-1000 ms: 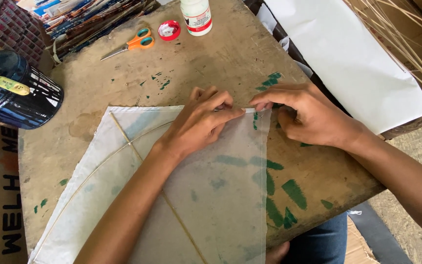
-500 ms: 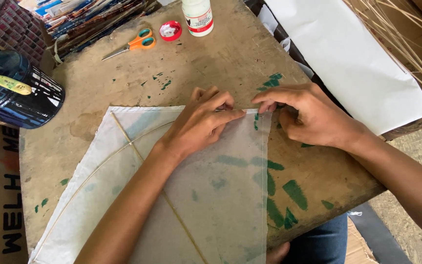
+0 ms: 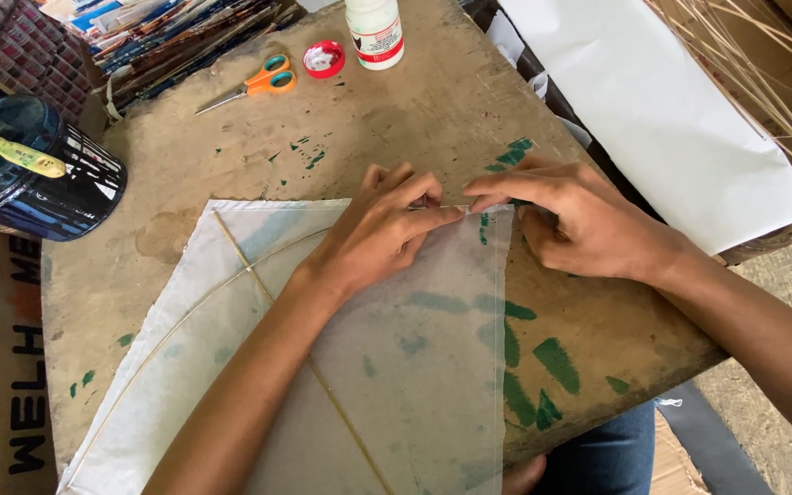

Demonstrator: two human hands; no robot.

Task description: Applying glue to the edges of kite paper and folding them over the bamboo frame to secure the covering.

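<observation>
A translucent white paper kite (image 3: 396, 367) is spread flat on a worn wooden table (image 3: 231, 174), with its thin bamboo spine and bowed cross-stick showing through the sheet. Its upper right corner lies at the middle of the table, directly under the fingertips of both hands.

The left hand (image 3: 378, 234) is laid on the kite, palm down, with the forearm crossing the sheet from below. Its fingers (image 3: 414, 197) are curled and its thumb is stretched rightward along the top edge of the paper, so that the edge is pressed down and pinched between thumb and fingers. The right hand (image 3: 588, 225) is placed just beside the kite's right edge, mostly on the bare table. Its index finger is extended leftward onto the top corner, meeting the left thumb, while the remaining fingers are bent against the wood. The paper's folded edge is thus held between the two sets of fingertips; nothing else is gripped.

Green paint marks (image 3: 533, 353) are seen on the table through and beside the sheet. Farther away, well apart from the hands, orange-handled scissors (image 3: 249, 85), a red lid (image 3: 324, 60) and a white bottle (image 3: 375, 32) are set near the far edge. A dark round tin (image 3: 38, 174) is placed at the left, and a large white paper sheet (image 3: 662, 119) is laid at the right.
</observation>
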